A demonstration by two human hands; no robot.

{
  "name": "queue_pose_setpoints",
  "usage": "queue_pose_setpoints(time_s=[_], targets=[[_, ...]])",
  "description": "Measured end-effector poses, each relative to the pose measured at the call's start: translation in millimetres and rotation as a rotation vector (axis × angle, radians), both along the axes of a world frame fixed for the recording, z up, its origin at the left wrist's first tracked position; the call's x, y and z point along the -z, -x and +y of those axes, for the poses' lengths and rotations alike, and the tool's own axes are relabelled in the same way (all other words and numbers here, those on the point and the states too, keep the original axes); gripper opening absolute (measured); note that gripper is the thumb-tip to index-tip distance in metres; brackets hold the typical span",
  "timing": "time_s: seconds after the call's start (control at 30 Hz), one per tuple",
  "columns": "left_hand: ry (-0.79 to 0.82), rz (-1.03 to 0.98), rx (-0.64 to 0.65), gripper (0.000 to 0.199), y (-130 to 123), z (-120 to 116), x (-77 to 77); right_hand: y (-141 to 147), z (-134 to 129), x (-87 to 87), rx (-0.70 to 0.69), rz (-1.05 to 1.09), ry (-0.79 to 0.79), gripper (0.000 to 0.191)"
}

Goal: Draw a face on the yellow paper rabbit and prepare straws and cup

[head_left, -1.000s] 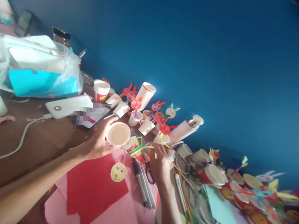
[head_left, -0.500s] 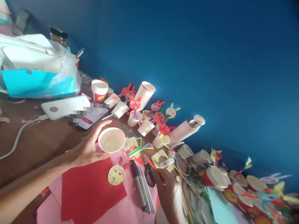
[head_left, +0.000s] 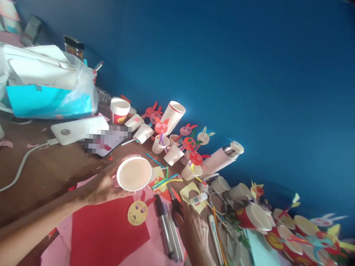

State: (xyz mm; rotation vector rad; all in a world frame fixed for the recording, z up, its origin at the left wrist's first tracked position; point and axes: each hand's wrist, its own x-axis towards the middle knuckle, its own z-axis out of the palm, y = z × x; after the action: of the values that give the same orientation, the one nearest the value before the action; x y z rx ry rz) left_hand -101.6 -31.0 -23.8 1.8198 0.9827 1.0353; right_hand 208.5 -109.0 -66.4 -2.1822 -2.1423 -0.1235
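Note:
My left hand [head_left: 102,186] is wrapped round a white paper cup [head_left: 134,173], its open mouth facing me. Below the cup lies a round yellow paper face [head_left: 137,213] with red ears, on a red paper sheet [head_left: 109,233] over pink paper. Further right, my right hand [head_left: 194,223] closes on the black handles of the scissors [head_left: 176,206]; its fingers partly hide them. Several markers [head_left: 167,229] lie just left of that hand. Coloured straws [head_left: 164,182] and a yellow paper sheet with a round hole [head_left: 194,191] lie beyond the scissors.
Paper cups with animal faces on straws [head_left: 161,142] stand along the wall, beside a leaning flask [head_left: 222,158]. On the left are a phone [head_left: 106,142], a white power bank [head_left: 77,130] with a cable, and a full plastic bag [head_left: 47,79]. More decorated cups [head_left: 257,215] crowd the right.
My right hand has moved onto the scissors' handles, covering more of them. My left fingers have closed further round the cup. The whole view has shifted slightly.

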Motion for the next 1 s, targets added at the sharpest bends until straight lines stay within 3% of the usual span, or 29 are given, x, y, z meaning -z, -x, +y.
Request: queue_pose_setpoints(time_s=[0.17, 0.27, 0.37, 0.47, 0.53, 0.63, 0.73, 0.77, 0.9, 1.0], targets=[[0.04, 0.04, -0.027, 0.076, 2.2, 2.2, 0.0, -8.2, -5.7, -31.3, 0.037, 0.048, 0.138, 0.024], [0.048, 0.022, -0.045, 0.078, 1.9, 2.9, 2.5, -26.0, -15.3, -50.3, 0.056, 0.133, 0.272, 0.028], [0.064, -0.028, -0.056, 0.077, 0.2, 2.4, 4.3, -50.3, -26.6, -63.4, 0.069, 0.255, 0.309, 0.033], [0.067, -0.067, -0.079, 0.074, -1.8, 1.8, 4.3, -67.5, -36.4, -71.1, 0.075, 0.569, 0.388, 0.03], [0.063, -0.081, -0.091, 0.074, -2.9, 1.7, 3.8, -66.7, -38.7, -72.9, 0.061, 0.897, 0.327, 0.031], [0.015, -0.052, -0.081, 0.078, -4.0, 0.9, 3.5, -43.5, -30.5, -71.4, 0.003, 1.337, 0.013, 0.048], [-0.025, 0.03, -0.059, 0.082, -4.5, -1.9, 3.8, -4.3, -9.5, -69.2, -0.236, 1.341, 0.036, 0.057], [-0.03, 0.044, -0.045, 0.083, -4.8, -3.1, 3.9, 9.9, -1.5, -68.7, -0.245, 1.319, 0.053, 0.053], [-0.1, 0.066, -0.007, 0.085, -8.7, -7.7, 3.4, 62.7, 21.9, -67.5, -0.162, 1.405, 0.136, 0.044], [-0.193, 0.118, 0.021, 0.085, -12.4, -9.9, 2.6, 90.3, 27.0, -67.8, -0.063, 1.418, 0.093, 0.042]])
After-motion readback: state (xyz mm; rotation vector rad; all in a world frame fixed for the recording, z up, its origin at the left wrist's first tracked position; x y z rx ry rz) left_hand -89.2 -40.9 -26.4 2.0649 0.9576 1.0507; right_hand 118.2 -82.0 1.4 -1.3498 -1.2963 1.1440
